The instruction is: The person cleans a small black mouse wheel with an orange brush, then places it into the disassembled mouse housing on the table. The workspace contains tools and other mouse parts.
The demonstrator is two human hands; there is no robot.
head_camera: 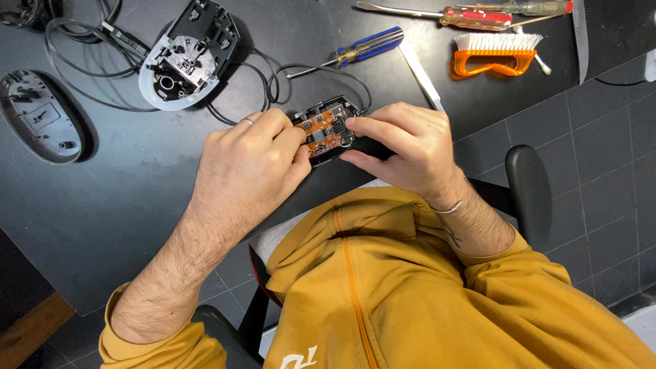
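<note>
An opened black computer mouse base with an orange circuit board (323,131) lies near the front edge of the dark table (116,198). My left hand (249,171) grips its left side, fingers curled over the board. My right hand (403,147) holds its right side, thumb and forefinger pinching at the board's right edge. A black cable (273,78) runs from the mouse toward the back.
A second opened mouse with a white base (184,58) lies at the back left, a black mouse cover (37,116) at far left. Behind are a blue-handled screwdriver (359,48), a red-handled screwdriver (471,15), an orange brush (495,55) and a white flat tool (422,75). A chair armrest (529,184) stands at right.
</note>
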